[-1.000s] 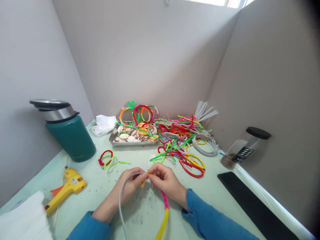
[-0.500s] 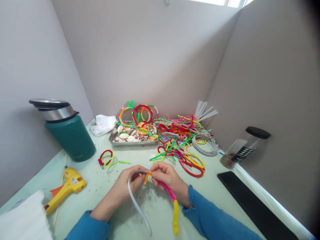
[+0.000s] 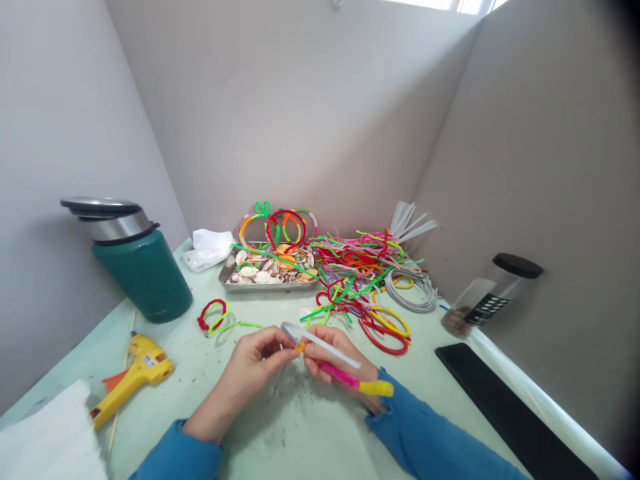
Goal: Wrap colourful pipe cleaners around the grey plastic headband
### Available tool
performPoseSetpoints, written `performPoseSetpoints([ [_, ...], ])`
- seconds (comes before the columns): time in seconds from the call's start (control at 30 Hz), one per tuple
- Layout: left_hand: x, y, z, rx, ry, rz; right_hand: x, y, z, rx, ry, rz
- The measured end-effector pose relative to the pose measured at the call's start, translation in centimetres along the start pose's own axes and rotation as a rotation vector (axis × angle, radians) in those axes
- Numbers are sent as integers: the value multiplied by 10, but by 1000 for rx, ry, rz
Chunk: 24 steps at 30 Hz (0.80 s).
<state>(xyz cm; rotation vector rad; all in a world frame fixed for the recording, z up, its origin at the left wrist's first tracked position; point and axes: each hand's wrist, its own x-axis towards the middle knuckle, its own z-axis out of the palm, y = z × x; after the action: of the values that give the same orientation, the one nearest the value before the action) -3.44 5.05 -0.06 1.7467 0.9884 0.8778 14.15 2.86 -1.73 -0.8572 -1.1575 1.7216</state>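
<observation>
In front of me a curved headband is held up, one arm wrapped in pink and yellow and the other bare grey. My right hand grips it near the top, with the pink and yellow arm pointing out to the right below. A short orange pipe cleaner is wound at the bend. Pinching at its end are the thumb and forefinger of my left hand; the exact contact is partly hidden. The bare grey arm crosses over the right hand.
A tray of shells stands at the back, with a heap of pipe cleaners beside it. On the left are a yellow glue gun and a green bottle. To the right lie a black strip and a clear jar.
The headband has turned: its grey arm has swung from hanging down on the left to the right, over my right hand. The yellow end has risen to the right.
</observation>
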Motion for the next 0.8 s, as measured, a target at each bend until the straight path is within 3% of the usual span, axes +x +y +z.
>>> performPoseSetpoints([
  [0.3, -1, 5, 0, -21, 7, -18, -1, 1, 2, -40, -7, -24],
  [0.57, -2, 6, 3, -31, 25, -119, 0, 3, 12, -153, 83, -68],
  [0.8, 1, 5, 5, -152, -1, -161, 0, 3, 5, -93, 58, 2],
])
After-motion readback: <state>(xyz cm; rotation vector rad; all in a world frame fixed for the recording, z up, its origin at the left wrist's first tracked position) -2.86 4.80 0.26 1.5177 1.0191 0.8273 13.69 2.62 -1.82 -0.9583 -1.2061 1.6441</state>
